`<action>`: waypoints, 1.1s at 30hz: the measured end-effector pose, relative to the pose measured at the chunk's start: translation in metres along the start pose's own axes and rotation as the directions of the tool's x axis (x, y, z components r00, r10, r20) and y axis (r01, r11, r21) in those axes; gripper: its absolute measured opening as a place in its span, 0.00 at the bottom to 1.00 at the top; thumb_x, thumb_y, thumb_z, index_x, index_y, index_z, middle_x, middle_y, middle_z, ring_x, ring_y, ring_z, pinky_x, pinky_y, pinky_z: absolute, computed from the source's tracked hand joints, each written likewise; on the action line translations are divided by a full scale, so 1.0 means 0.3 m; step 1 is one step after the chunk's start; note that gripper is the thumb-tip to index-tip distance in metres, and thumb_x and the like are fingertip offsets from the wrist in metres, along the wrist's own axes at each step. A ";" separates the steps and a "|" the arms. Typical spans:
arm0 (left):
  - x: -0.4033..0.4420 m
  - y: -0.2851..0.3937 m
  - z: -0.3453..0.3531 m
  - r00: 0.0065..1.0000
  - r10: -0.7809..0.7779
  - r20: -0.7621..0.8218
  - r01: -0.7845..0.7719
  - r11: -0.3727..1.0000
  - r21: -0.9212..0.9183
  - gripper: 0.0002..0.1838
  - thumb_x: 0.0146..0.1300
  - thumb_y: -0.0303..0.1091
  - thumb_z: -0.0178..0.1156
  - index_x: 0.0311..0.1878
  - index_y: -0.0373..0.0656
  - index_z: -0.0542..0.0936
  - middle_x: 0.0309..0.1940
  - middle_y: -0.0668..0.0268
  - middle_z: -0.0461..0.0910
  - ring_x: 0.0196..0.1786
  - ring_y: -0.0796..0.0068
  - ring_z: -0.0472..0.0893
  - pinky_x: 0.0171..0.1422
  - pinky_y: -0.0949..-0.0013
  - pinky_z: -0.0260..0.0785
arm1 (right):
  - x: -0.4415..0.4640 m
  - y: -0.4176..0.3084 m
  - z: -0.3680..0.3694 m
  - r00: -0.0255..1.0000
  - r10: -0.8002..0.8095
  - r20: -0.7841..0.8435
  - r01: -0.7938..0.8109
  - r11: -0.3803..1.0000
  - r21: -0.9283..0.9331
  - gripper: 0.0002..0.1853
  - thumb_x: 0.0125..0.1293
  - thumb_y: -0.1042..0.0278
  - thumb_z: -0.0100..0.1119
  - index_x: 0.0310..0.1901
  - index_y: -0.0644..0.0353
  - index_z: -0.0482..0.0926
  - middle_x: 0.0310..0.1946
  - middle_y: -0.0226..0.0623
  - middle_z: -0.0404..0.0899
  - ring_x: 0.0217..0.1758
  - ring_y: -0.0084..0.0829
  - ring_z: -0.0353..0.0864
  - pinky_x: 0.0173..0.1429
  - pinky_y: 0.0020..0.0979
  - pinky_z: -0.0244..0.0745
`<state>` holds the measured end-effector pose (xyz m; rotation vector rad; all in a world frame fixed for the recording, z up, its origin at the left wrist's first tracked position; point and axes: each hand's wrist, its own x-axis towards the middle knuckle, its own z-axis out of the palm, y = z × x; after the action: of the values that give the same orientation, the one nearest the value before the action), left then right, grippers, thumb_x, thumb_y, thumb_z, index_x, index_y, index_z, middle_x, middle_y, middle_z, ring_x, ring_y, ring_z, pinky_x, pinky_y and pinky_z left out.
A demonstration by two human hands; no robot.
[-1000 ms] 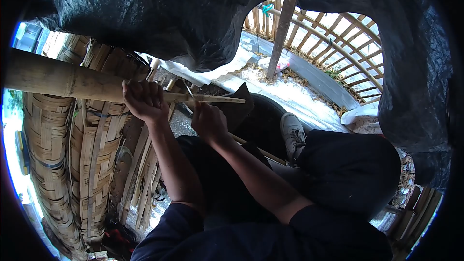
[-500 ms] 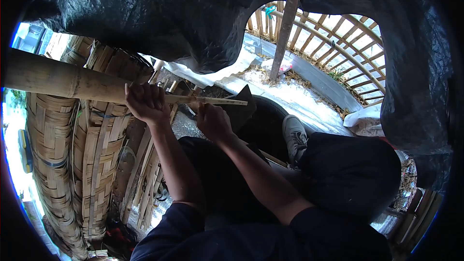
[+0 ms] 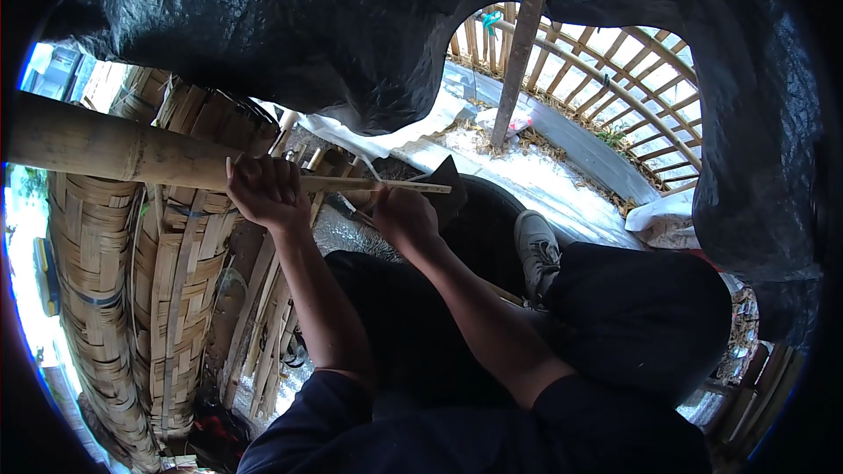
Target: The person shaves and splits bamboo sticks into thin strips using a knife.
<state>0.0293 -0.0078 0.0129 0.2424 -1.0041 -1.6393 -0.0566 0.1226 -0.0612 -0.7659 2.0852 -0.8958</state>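
A thick bamboo pole [image 3: 114, 147] comes in from the left edge and narrows to a thin, pale pointed end [image 3: 413, 185]. Around the pole, where it starts to narrow, my left hand [image 3: 269, 193] is closed. My right hand [image 3: 406, 218] is closed just below the thin end, round the handle of a knife, most of which my fingers hide. The slim, bright blade [image 3: 370, 167] sticks up past the bamboo's upper edge.
Rolls of woven bamboo [image 3: 92, 298] stand at the left. Black plastic sheeting [image 3: 263, 26] hangs across the top. A thin post [image 3: 524, 44] slants down in front of a slatted bamboo fence [image 3: 606, 70]. My shoe [image 3: 536, 250] is beside a dark round tub [image 3: 483, 219].
My right hand has moved to the right along the thin end of the bamboo, with the blade. My left hand has stayed closed on the pole.
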 end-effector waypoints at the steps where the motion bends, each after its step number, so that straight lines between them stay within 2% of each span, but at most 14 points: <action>1: -0.009 -0.002 0.031 1.000 -0.007 -0.012 0.007 1.000 0.013 0.22 0.73 0.50 0.41 0.23 0.51 0.65 0.06 0.77 0.54 0.07 0.87 0.50 0.09 0.80 0.45 | -0.038 -0.061 -0.037 0.999 -0.052 0.015 0.052 0.997 0.050 0.28 0.75 0.54 0.33 0.32 0.66 0.79 0.28 0.57 0.80 0.38 0.57 0.82 0.48 0.52 0.76; 4: -0.032 -0.003 0.063 1.000 -0.031 0.000 0.031 0.999 0.029 0.22 0.73 0.50 0.40 0.22 0.51 0.64 0.06 0.77 0.54 0.06 0.87 0.49 0.09 0.80 0.45 | -0.053 -0.082 0.010 0.988 -0.155 -0.011 0.155 0.987 0.050 0.28 0.75 0.54 0.33 0.31 0.68 0.78 0.28 0.59 0.80 0.38 0.58 0.81 0.47 0.52 0.76; 6: -0.028 -0.006 0.063 0.998 -0.044 0.045 0.043 0.999 0.023 0.23 0.73 0.50 0.40 0.22 0.51 0.64 0.06 0.77 0.54 0.07 0.87 0.49 0.09 0.80 0.45 | -0.035 -0.045 0.021 0.992 -0.097 -0.077 0.109 0.980 0.169 0.28 0.75 0.54 0.33 0.31 0.69 0.78 0.27 0.61 0.79 0.36 0.58 0.81 0.46 0.54 0.75; 7: -0.022 -0.006 0.052 0.999 -0.025 0.029 0.024 0.999 0.028 0.23 0.73 0.50 0.40 0.22 0.51 0.64 0.06 0.77 0.54 0.07 0.87 0.49 0.09 0.80 0.45 | -0.010 0.002 0.040 0.985 -0.111 -0.132 0.120 0.991 0.060 0.28 0.75 0.55 0.33 0.31 0.69 0.78 0.27 0.61 0.79 0.34 0.58 0.81 0.45 0.56 0.74; 10: -0.004 0.005 0.009 1.000 -0.003 -0.011 0.003 0.999 0.033 0.23 0.73 0.50 0.40 0.22 0.51 0.64 0.06 0.77 0.53 0.07 0.87 0.49 0.08 0.80 0.45 | 0.098 0.189 0.115 0.997 -0.039 -0.072 0.045 0.995 0.087 0.27 0.74 0.55 0.34 0.30 0.69 0.78 0.27 0.60 0.80 0.33 0.57 0.81 0.42 0.56 0.75; 11: -0.001 0.006 0.000 0.999 0.000 -0.040 0.001 1.000 0.031 0.22 0.73 0.50 0.40 0.22 0.51 0.64 0.06 0.77 0.53 0.07 0.87 0.49 0.08 0.80 0.45 | 0.117 0.213 0.141 0.990 -0.128 -0.061 0.128 0.992 -0.010 0.27 0.74 0.56 0.36 0.28 0.70 0.78 0.26 0.59 0.79 0.31 0.57 0.81 0.40 0.54 0.76; 12: 0.000 0.005 0.001 0.999 -0.001 -0.039 0.002 0.999 0.033 0.22 0.73 0.50 0.40 0.22 0.51 0.64 0.06 0.77 0.53 0.07 0.87 0.49 0.08 0.80 0.45 | 0.098 0.178 0.132 0.990 -0.128 -0.060 0.128 0.992 -0.007 0.27 0.74 0.56 0.36 0.28 0.70 0.78 0.26 0.59 0.79 0.31 0.57 0.81 0.40 0.54 0.76; 14: -0.004 0.001 0.009 1.000 0.003 0.015 -0.003 1.000 -0.003 0.21 0.73 0.48 0.41 0.22 0.52 0.65 0.07 0.77 0.53 0.07 0.86 0.49 0.09 0.81 0.44 | 0.011 0.042 0.089 0.937 -0.348 -0.011 0.345 0.932 -0.107 0.26 0.74 0.57 0.38 0.26 0.66 0.78 0.27 0.55 0.81 0.32 0.55 0.82 0.34 0.50 0.79; 15: -0.011 0.003 0.015 1.000 -0.004 0.007 0.004 1.000 0.001 0.21 0.73 0.48 0.41 0.22 0.52 0.65 0.07 0.77 0.53 0.07 0.86 0.49 0.09 0.81 0.44 | -0.023 0.002 0.081 0.940 -0.341 -0.003 0.339 0.935 -0.105 0.26 0.74 0.57 0.38 0.26 0.66 0.78 0.27 0.55 0.81 0.32 0.55 0.82 0.34 0.50 0.79; 17: -0.009 0.005 0.034 1.000 -0.021 -0.009 0.021 0.999 0.036 0.23 0.73 0.50 0.40 0.21 0.52 0.64 0.06 0.77 0.52 0.07 0.87 0.49 0.08 0.80 0.45 | -0.057 -0.050 0.064 0.968 -0.210 -0.139 0.219 0.975 0.051 0.26 0.73 0.57 0.41 0.23 0.66 0.78 0.25 0.56 0.80 0.30 0.56 0.82 0.36 0.51 0.79; 20: -0.005 0.006 0.020 0.999 -0.012 -0.042 0.014 0.999 0.050 0.23 0.73 0.50 0.40 0.20 0.52 0.62 0.06 0.77 0.52 0.07 0.87 0.48 0.08 0.80 0.44 | -0.015 0.008 0.105 0.973 -0.149 -0.178 0.169 0.980 0.105 0.24 0.72 0.58 0.43 0.22 0.63 0.77 0.21 0.55 0.78 0.29 0.54 0.82 0.35 0.49 0.80; 23: 0.007 0.012 -0.017 0.999 0.016 -0.042 -0.014 0.998 0.057 0.23 0.73 0.49 0.40 0.20 0.52 0.62 0.06 0.77 0.52 0.07 0.87 0.48 0.08 0.80 0.43 | -0.022 -0.022 0.090 0.988 -0.110 -0.110 0.122 0.987 0.104 0.28 0.73 0.54 0.40 0.23 0.66 0.78 0.22 0.58 0.79 0.33 0.57 0.81 0.41 0.52 0.78; 30: -0.002 0.018 -0.033 1.000 0.016 -0.018 -0.015 1.000 0.018 0.21 0.73 0.48 0.40 0.22 0.52 0.65 0.07 0.77 0.54 0.08 0.86 0.49 0.09 0.80 0.43 | -0.032 -0.006 0.123 0.964 -0.171 -0.202 0.180 0.983 0.025 0.26 0.73 0.55 0.41 0.22 0.64 0.78 0.21 0.55 0.79 0.29 0.55 0.82 0.38 0.51 0.78; 33: -0.009 0.022 -0.027 0.997 0.009 -0.073 -0.006 0.999 0.034 0.21 0.73 0.48 0.40 0.22 0.52 0.64 0.07 0.77 0.54 0.08 0.86 0.50 0.09 0.81 0.44 | -0.037 -0.004 0.129 0.960 -0.189 -0.205 0.186 0.982 -0.034 0.26 0.73 0.55 0.42 0.22 0.64 0.78 0.21 0.54 0.79 0.28 0.54 0.82 0.37 0.51 0.79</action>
<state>0.0398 -0.0092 0.0117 0.3191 -0.9767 -1.5964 -0.0191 0.1165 -0.0751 -0.9243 2.2285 -1.1054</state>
